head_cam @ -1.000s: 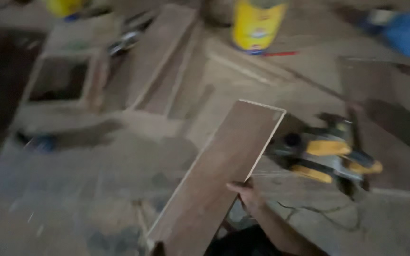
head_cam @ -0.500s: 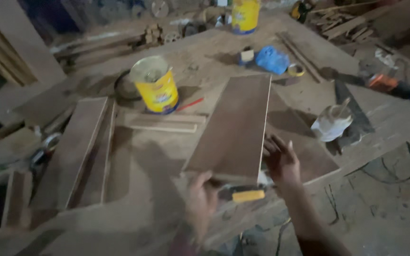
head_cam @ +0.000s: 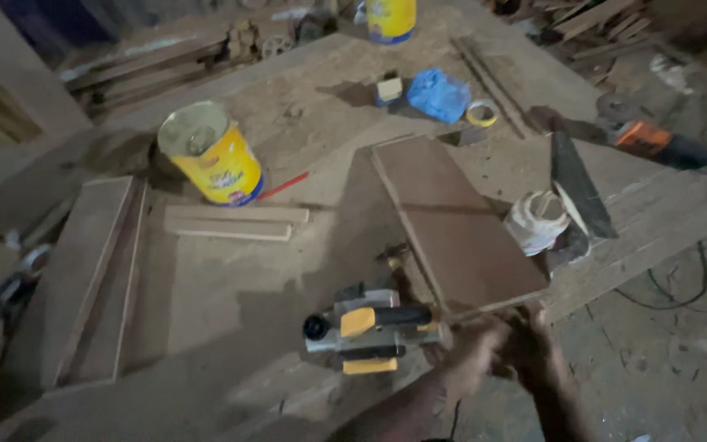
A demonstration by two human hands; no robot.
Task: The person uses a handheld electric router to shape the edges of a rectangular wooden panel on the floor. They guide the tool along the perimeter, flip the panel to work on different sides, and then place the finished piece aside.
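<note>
A flat brown wooden board (head_cam: 452, 221) lies on the dusty workbench (head_cam: 231, 286), its near end at the bench's front edge. Both hands are at that near end. My left hand (head_cam: 472, 356) and my right hand (head_cam: 533, 348) are blurred and close together just below the board's near edge; whether they grip it is unclear. A yellow and grey electric planer (head_cam: 374, 327) rests on the bench just left of my left hand.
A yellow tin can (head_cam: 210, 155) stands at the left, a red pencil (head_cam: 284, 186) and wood strips (head_cam: 231, 223) beside it. A white roll (head_cam: 538, 221), a dark saw (head_cam: 578, 184), a blue bag (head_cam: 438, 94), a tape roll (head_cam: 481, 113) and an orange grinder (head_cam: 664, 147) lie on the right.
The view has swung over the bench. The board has moved right and now lies flat, and both hands have come together at its near edge beside the planer.
</note>
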